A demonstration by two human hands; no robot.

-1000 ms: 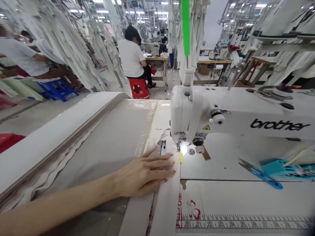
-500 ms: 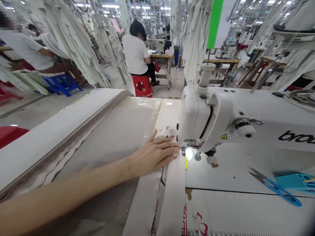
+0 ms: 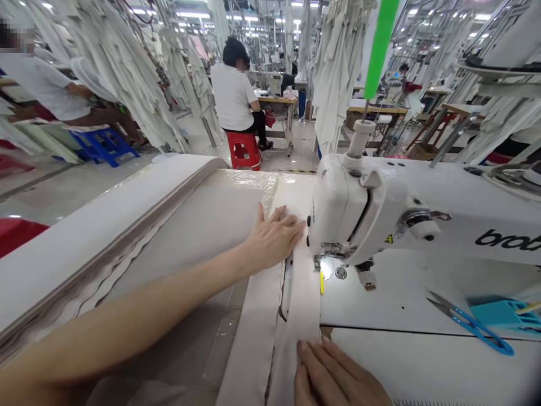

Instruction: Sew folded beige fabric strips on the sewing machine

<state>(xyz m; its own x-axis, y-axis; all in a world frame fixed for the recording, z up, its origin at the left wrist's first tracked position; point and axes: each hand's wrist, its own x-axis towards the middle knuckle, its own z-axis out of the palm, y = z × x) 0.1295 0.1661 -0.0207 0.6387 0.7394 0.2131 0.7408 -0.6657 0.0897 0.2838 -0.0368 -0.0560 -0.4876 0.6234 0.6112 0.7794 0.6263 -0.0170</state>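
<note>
A long pale fabric strip runs along the sewing machine bed, its edge passing by the presser foot. My left hand rests on the fabric left of the machine head, fingers apart and thumb raised. Nearer to me, my right hand is closed on the strip's lower part, fingers bent together at its right edge; the hand is cut off by the frame. The white sewing machine stands to the right of the strip. A yellow guide piece lies beside the strip, just before the foot.
Blue-handled thread snips and a turquoise holder lie on the right of the table. Stacked pale cloth panels flank my left arm. A seated person and hanging white garments are beyond the table.
My left hand has slid away from me along the strip, leaving the spot beside the presser foot. My right hand has come into view at the bottom, covering the red-marked ruler area.
</note>
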